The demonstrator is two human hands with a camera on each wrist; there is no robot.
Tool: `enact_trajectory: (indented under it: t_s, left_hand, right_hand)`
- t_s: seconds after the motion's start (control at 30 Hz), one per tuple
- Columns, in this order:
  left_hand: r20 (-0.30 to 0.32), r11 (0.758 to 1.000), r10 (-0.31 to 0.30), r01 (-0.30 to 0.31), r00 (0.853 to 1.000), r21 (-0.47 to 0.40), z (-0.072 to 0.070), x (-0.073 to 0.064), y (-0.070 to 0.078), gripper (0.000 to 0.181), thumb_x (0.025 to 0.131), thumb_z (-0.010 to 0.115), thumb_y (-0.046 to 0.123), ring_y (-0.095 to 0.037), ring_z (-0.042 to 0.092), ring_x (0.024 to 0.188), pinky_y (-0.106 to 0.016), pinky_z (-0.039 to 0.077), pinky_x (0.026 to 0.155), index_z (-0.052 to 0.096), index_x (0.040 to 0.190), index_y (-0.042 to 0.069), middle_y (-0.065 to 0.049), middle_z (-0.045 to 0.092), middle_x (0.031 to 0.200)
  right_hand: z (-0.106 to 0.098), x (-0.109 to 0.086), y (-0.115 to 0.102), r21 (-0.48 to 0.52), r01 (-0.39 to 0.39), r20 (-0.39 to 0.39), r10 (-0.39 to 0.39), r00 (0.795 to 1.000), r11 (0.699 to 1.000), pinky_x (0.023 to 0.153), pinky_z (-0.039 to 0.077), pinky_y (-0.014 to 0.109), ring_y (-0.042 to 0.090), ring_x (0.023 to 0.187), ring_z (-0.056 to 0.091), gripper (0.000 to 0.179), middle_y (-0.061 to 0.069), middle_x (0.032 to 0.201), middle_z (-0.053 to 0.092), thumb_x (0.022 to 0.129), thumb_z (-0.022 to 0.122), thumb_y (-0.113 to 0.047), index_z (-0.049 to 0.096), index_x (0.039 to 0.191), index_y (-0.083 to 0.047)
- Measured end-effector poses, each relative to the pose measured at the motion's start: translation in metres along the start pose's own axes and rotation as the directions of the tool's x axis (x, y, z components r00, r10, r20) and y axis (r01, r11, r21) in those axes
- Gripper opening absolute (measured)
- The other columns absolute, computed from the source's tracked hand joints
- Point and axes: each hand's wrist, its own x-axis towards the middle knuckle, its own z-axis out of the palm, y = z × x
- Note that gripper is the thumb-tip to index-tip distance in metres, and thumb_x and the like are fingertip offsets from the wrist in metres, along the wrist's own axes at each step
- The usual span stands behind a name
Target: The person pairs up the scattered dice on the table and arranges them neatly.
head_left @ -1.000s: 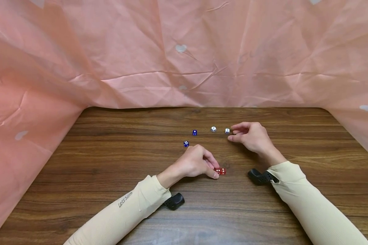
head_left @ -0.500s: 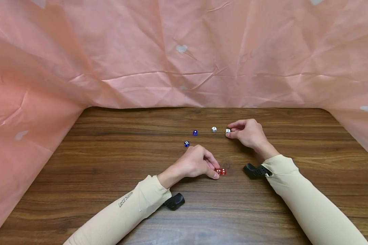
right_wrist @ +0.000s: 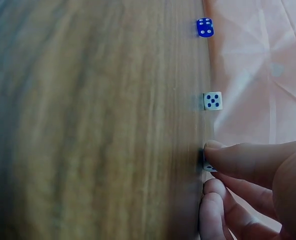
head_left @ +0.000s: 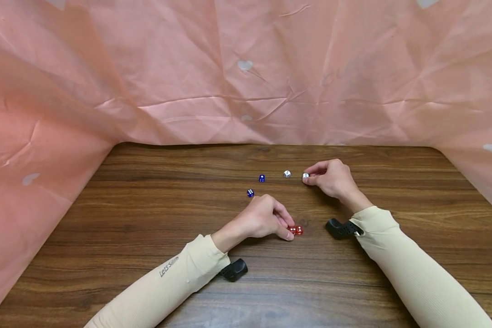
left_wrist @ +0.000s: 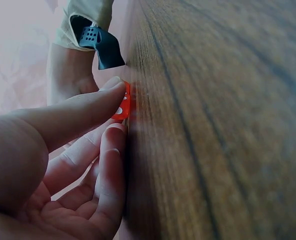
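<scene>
Two red dice sit side by side on the table near its middle. My left hand [head_left: 266, 216] pinches the left red die [head_left: 292, 230] between thumb and fingers; the right red die [head_left: 299, 230] touches it. In the left wrist view, my thumb covers part of a red die [left_wrist: 122, 111]. Farther back, my right hand [head_left: 334, 179] pinches a white die [head_left: 305, 176], which is half hidden by the thumb in the right wrist view. A second white die [head_left: 287, 174] lies a little to its left, apart from the fingers.
Two blue dice lie left of the white ones: one blue die [head_left: 262, 178] toward the back, another blue die [head_left: 250, 193] just beyond my left hand. Pink cloth [head_left: 246, 105] hangs around the back and sides of the wooden table [head_left: 147, 191].
My right hand has moved slightly left and taken the right-hand white die between thumb and fingers. The left hand has stayed on the red die.
</scene>
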Motion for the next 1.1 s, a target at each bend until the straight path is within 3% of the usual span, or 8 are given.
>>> enact_trajectory:
  t_s: [0.53, 0.83, 1.1]
  left_hand:
    - [-0.005, 1.000, -0.010, 0.010, 1.000, 0.013, 0.001, 0.001, -0.002, 0.018, 0.073, 0.098, 0.017, 0.003, 0.068, 0.070, -0.017, 0.049, 0.069, 0.085, 0.084, 0.022, 0.010, 0.078, 0.075]
    - [-0.006, 1.000, -0.002, 0.002, 1.000, 0.019, 0.003, 0.004, -0.003, 0.018, 0.072, 0.098, 0.018, 0.003, 0.067, 0.070, -0.018, 0.049, 0.069, 0.085, 0.085, 0.021, 0.010, 0.078, 0.075]
    - [-0.006, 1.000, 0.003, -0.003, 1.000, 0.025, 0.004, 0.009, -0.004, 0.018, 0.073, 0.098, 0.018, 0.003, 0.067, 0.069, -0.018, 0.049, 0.070, 0.085, 0.085, 0.022, 0.010, 0.078, 0.075]
  right_hand:
    - [-0.003, -0.012, 0.000, -0.014, 0.036, 0.033, -0.035, 0.999, 0.999, 0.084, 0.045, 0.032, 0.023, 0.101, 0.067, 0.027, 0.002, 0.095, 0.082, 0.090, 0.084, -0.035, 0.084, 0.107, -0.014]
    - [-0.008, -0.025, 0.001, 0.068, 0.013, 0.026, -0.015, 1.000, 0.998, 0.084, 0.047, 0.027, 0.013, 0.095, 0.066, 0.030, 0.001, 0.097, 0.084, 0.091, 0.084, -0.033, 0.083, 0.113, -0.013]
    - [-0.004, -0.039, 0.002, 0.051, 0.053, 0.043, -0.055, 0.998, 0.997, 0.082, 0.049, 0.027, 0.010, 0.091, 0.068, 0.027, 0.002, 0.097, 0.084, 0.091, 0.084, -0.033, 0.083, 0.111, -0.015]
